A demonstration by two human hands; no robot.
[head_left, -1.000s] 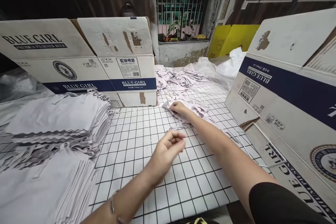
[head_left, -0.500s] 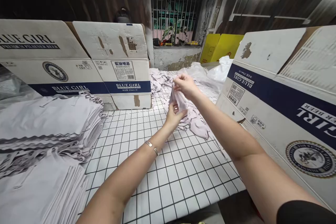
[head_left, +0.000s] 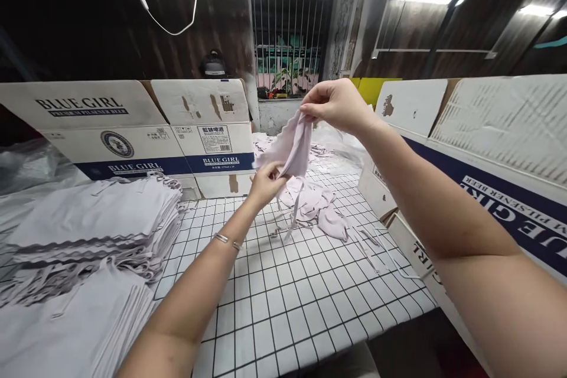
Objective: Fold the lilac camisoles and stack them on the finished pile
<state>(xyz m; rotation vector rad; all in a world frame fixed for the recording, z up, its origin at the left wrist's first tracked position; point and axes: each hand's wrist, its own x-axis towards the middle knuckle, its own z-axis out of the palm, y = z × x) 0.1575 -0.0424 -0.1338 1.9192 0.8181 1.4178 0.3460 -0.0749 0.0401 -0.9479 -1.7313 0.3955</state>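
Observation:
A pale lilac fabric garment (head_left: 297,144) with a wavy edge and thin straps hangs stretched between my hands above the table. My right hand (head_left: 339,106) pinches its upper corner, raised high. Lower and to the left, my left hand (head_left: 267,182) is closed on its bottom part, with straps dangling below. Beneath lies a loose heap of similar pale garments (head_left: 312,204) on the checkered tablecloth (head_left: 274,283). On the left are neat stacks of the same pale garments (head_left: 88,212), with straps showing at their edges.
White beer cartons stand at the left back (head_left: 217,183) and along the right side (head_left: 443,159). Clear plastic wrap (head_left: 341,144) and more pale pieces lie at the far end. Thin straps (head_left: 367,245) lie on the table at right. A barred window (head_left: 287,41) is behind.
Both hands have risen with the garment, lifting it off the heap. My right hand has gone higher, my left hand leftward, and the fabric is now spread out. The camera view has tilted up.

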